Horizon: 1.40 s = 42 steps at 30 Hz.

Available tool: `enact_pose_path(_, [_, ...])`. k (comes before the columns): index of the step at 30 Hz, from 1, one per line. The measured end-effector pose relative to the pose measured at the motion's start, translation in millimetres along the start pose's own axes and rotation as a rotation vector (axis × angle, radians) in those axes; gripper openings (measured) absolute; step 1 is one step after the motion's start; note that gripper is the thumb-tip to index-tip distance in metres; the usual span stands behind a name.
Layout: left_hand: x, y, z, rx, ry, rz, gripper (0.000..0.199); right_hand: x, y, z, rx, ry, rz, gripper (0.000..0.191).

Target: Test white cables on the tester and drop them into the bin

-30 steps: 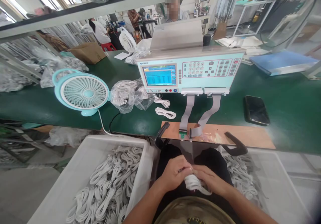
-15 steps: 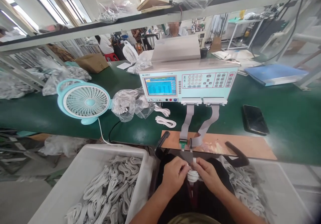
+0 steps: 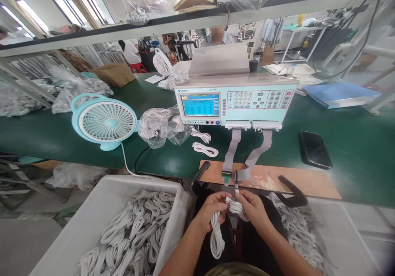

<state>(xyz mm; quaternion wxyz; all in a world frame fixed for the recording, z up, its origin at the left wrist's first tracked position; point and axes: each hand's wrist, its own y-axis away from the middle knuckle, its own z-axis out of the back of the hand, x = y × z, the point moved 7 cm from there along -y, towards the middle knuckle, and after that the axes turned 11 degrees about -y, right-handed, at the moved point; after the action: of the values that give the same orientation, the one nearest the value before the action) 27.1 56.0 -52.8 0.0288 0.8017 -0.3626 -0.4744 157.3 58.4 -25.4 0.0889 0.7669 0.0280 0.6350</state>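
In the head view a white coiled cable [image 3: 217,239] hangs from my left hand [image 3: 211,212]. The thumb and finger of that hand pinch a small white plug at the end of a second coiled white cable [image 3: 235,207]. My right hand [image 3: 253,211] is closed on this second coil, its fingertips at a white plug end just below the dark connector [image 3: 236,176] of a grey ribbon cable. Whether that plug sits fully in the connector I cannot tell. A green adapter board [image 3: 226,179] on the other ribbon cable [image 3: 233,152] lies beside it.
A tester with a lit screen [image 3: 202,105] stands on the green table, two white coils [image 3: 205,149] before it. A blue fan [image 3: 108,121] stands left, a phone [image 3: 315,149] right. Bins of coiled cables [image 3: 105,181] flank me. A person [image 3: 217,37] sits behind the tester.
A coiled cable now hangs from my left hand. The second coil between my hands has turned, and its plug end is nearer the ribbon connector. Text on the tester's screen has changed.
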Motion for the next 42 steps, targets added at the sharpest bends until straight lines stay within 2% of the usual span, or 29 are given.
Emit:
enact_pose_path(2, [3.4,-1.0,1.8,-0.029,-0.018,0.015,0.038,-3.4,-0.5,0.2,-0.002,-0.013,-0.018,0.039])
enact_pose_path(7, [3.1,-5.5,8.5,-0.272,-0.081,-0.006,0.036,-6.9,-2.8,-3.4,0.016,-0.031,-0.031,0.040])
enact_pose_path(11, [-6.3,-7.0,5.4,-0.384,-0.287,-0.077,0.037,-7.9,-2.5,0.2,-0.009,-0.054,-0.037,0.041])
enact_pose_path(19, [-17.6,-8.3,2.3,-0.316,-0.592,-0.190,0.033,-2.4,-2.4,-2.0,0.031,-0.083,-0.029,0.038])
enact_pose_path(23, [-26.1,-4.7,-2.5,-0.216,-0.713,-0.211,0.035,-6.0,-1.4,-5.4,0.021,-0.193,-0.126,0.038])
enact_pose_path(27, [-31.9,-4.1,-4.9,-0.161,-0.750,-0.235,0.035,-14.3,-0.5,-6.8,-0.080,-0.366,-0.247,0.036])
enact_pose_path(30, [-34.0,-6.3,-1.8,-0.233,-0.730,-0.280,0.036,-14.9,-0.4,-9.9,-0.109,-0.449,-0.277,0.037])
enact_pose_path(35, [-35.0,-7.0,2.0,-0.408,-0.681,-0.340,0.035,-7.4,-1.3,-10.9,-0.039,-0.389,-0.227,0.037])
enact_pose_path(42, [-33.3,-7.3,2.4,-0.492,-0.552,-0.326,0.036,-6.8,-5.7,-7.4,0.027,-0.297,-0.189,0.035])
